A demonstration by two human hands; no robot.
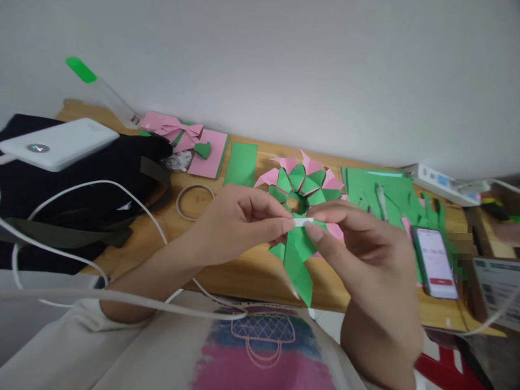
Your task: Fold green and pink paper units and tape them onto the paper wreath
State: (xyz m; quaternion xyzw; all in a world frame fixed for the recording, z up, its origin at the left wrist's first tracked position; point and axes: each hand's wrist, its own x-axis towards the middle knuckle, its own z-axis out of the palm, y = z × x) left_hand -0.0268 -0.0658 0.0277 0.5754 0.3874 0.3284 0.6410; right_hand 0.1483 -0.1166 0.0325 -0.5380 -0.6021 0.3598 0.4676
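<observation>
My left hand [239, 222] and my right hand [357, 244] meet in front of me, both pinching a small white strip [303, 221], perhaps tape. Under the strip hangs a folded green paper piece [298, 260] with pointed ends, held at the same pinch. Just behind my fingers, a pink and green folded paper wheel [303, 181] lies flat on the wooden table [244, 271].
A black bag [81, 200] with a white power bank [57, 143] and white cables sits at the left. Pink and green paper pieces [195, 143], a green sheet [241, 162], a tape ring [195, 201], cut green paper [382, 195], a phone [434, 262] and a power strip [439, 183] lie around.
</observation>
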